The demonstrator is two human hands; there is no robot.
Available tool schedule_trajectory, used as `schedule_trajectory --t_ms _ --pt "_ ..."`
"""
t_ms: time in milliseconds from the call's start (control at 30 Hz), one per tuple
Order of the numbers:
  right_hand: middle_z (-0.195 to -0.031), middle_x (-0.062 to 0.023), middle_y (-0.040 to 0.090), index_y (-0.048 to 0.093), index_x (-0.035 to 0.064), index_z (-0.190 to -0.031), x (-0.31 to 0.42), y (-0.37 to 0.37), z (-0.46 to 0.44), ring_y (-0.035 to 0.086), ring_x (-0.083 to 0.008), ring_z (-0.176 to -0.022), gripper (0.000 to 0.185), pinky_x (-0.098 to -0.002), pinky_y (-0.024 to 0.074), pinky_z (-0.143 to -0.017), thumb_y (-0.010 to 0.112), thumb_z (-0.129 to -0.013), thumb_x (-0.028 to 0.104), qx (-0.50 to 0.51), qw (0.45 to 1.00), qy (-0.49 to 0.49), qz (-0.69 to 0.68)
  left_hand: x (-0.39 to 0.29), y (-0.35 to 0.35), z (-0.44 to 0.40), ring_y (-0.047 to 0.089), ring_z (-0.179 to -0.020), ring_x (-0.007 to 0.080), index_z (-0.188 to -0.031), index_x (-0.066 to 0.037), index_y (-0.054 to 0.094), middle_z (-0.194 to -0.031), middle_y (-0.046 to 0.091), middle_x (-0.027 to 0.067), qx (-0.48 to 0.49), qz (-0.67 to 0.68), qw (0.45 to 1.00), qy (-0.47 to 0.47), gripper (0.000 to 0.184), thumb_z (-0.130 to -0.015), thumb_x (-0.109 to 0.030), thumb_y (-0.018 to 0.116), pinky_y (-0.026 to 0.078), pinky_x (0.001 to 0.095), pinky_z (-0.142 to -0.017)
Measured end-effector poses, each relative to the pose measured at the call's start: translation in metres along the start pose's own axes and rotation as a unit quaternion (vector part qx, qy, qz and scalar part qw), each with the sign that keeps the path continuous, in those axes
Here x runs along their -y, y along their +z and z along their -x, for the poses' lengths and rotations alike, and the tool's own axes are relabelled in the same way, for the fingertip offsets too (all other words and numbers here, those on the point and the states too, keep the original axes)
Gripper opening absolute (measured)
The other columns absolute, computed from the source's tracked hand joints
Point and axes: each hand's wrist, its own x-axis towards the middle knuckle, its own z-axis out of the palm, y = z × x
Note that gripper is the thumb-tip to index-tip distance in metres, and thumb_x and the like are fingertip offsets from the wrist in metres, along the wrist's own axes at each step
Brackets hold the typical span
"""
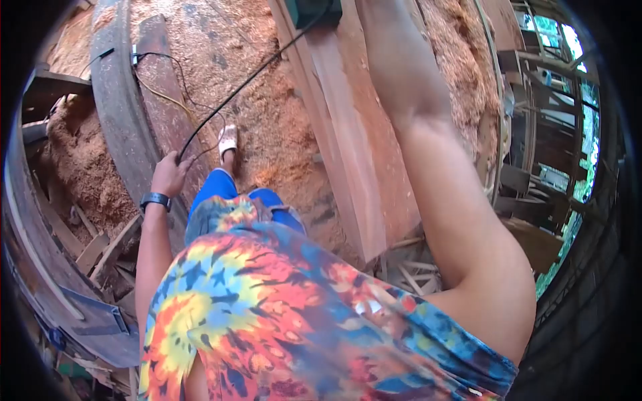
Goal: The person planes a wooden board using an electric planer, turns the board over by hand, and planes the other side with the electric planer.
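Note:
My left hand (170,175), with a dark watch on its wrist, is closed around a black cable (249,79) at the left of the view. The cable rises to the right toward a dark green tool (314,12), cut off by the top edge. The tool sits over a long reddish wooden plank (348,147). My right arm reaches up along the plank's right side, and its hand is beyond the top edge.
Wood shavings (277,127) cover the ground. Long boards (160,87) with thin wires lie at the left, beside scrap wood (110,257). My foot in a white shoe (228,138) stands among the shavings. Stacked timber (535,180) lines the right side.

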Motion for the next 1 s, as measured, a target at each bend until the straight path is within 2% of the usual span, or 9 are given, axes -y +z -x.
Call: schedule_trajectory --t_ms 167,267,367,500,567,633,700,867,1000 --pt "-0.059 -0.0033 0.051 0.057 0.0036 -0.098 -0.036 -0.034 0.16 0.05 -0.0137 -0.046 0.067 -0.0294 0.0446 -0.046 0.045 -0.095 0.069 0.0 1.0 0.003 0.012 0.019 0.032 0.032 0.064 -0.096 0.0461 -0.093 0.004 0.065 -0.096 0.067 0.0293 0.088 -0.07 0.994 0.006 0.04 -0.09 -0.036 0.066 0.049 0.0499 -0.082" --pt "-0.056 -0.0039 0.051 0.056 0.0026 -0.1 -0.065 -0.06 0.284 0.049 -0.0132 -0.044 0.066 -0.0282 0.0433 -0.045 0.04 -0.098 0.067 0.013 0.999 0.003 0.03 -0.005 0.054 0.057 0.064 -0.097 0.0453 -0.094 0.003 0.068 -0.099 0.067 0.0295 0.127 -0.13 0.983 0.035 0.039 -0.09 -0.035 0.066 0.05 0.0495 -0.085" --pt "-0.053 -0.0048 0.05 0.056 -0.0001 -0.102 -0.095 -0.087 0.417 0.048 -0.0121 -0.042 0.069 -0.0272 0.0412 -0.043 0.04 -0.097 0.067 0.002 0.999 0.034 0.001 -0.037 0.082 0.081 0.067 -0.098 0.042 -0.098 0.002 0.069 -0.1 0.069 0.0272 0.183 -0.159 0.968 0.062 0.037 -0.088 -0.033 0.068 0.051 0.0478 -0.087" --pt "-0.054 -0.0057 0.052 0.058 -0.0042 -0.103 -0.14 -0.125 0.579 0.048 -0.0119 -0.042 0.077 -0.0268 0.0404 -0.043 0.044 -0.094 0.071 -0.031 0.997 0.07 -0.012 -0.058 0.143 0.11 0.069 -0.094 0.0389 -0.102 -0.003 0.072 -0.097 0.071 0.0231 0.238 -0.154 0.945 0.164 0.032 -0.083 -0.029 0.07 0.053 0.0458 -0.085" --pt "-0.058 -0.0049 0.054 0.06 -0.0046 -0.102 -0.157 -0.138 0.649 0.051 -0.011 -0.047 0.082 -0.0253 0.0396 -0.045 0.047 -0.089 0.076 -0.066 0.993 0.096 -0.008 -0.096 0.152 0.137 0.069 -0.088 0.0386 -0.096 -0.003 0.073 -0.094 0.071 0.0223 0.317 -0.166 0.912 0.202 0.03 -0.081 -0.029 0.069 0.054 0.0462 -0.08" --pt "-0.062 -0.0038 0.056 0.063 -0.0044 -0.102 -0.171 -0.153 0.7 0.053 -0.0103 -0.052 0.087 -0.0241 0.0394 -0.048 0.051 -0.084 0.08 -0.086 0.988 0.131 -0.004 -0.098 0.178 0.15 0.069 -0.087 0.0376 -0.093 -0.003 0.075 -0.091 0.072 0.0216 0.344 -0.192 0.885 0.249 0.031 -0.081 -0.031 0.068 0.054 0.0456 -0.078" --pt "-0.062 -0.004 0.057 0.064 -0.0043 -0.102 -0.174 -0.157 0.72 0.055 -0.0107 -0.054 0.09 -0.0242 0.0402 -0.05 0.053 -0.081 0.082 -0.093 0.984 0.151 0.0 -0.094 0.198 0.155 0.07 -0.086 0.0363 -0.093 -0.003 0.074 -0.089 0.072 0.0204 0.357 -0.193 0.869 0.284 0.031 -0.081 -0.032 0.07 0.054 0.0449 -0.075" --pt "-0.062 -0.0036 0.058 0.065 -0.0028 -0.104 -0.171 -0.158 0.711 0.053 -0.0103 -0.054 0.088 -0.0244 0.0399 -0.05 0.055 -0.08 0.082 -0.088 0.984 0.156 -0.009 -0.103 0.175 0.163 0.069 -0.086 0.0361 -0.089 -0.002 0.072 -0.089 0.072 0.0205 0.331 -0.138 0.907 0.222 0.028 -0.079 -0.029 0.074 0.054 0.0453 -0.076" --pt "-0.06 -0.003 0.057 0.064 -0.0018 -0.103 -0.162 -0.151 0.669 0.052 -0.0094 -0.052 0.084 -0.0239 0.039 -0.049 0.056 -0.083 0.079 -0.069 0.988 0.136 -0.011 -0.102 0.147 0.16 0.068 -0.086 0.0381 -0.087 0.001 0.071 -0.087 0.071 0.0218 0.268 -0.126 0.934 0.199 0.032 -0.077 -0.029 0.076 0.053 0.0463 -0.076"
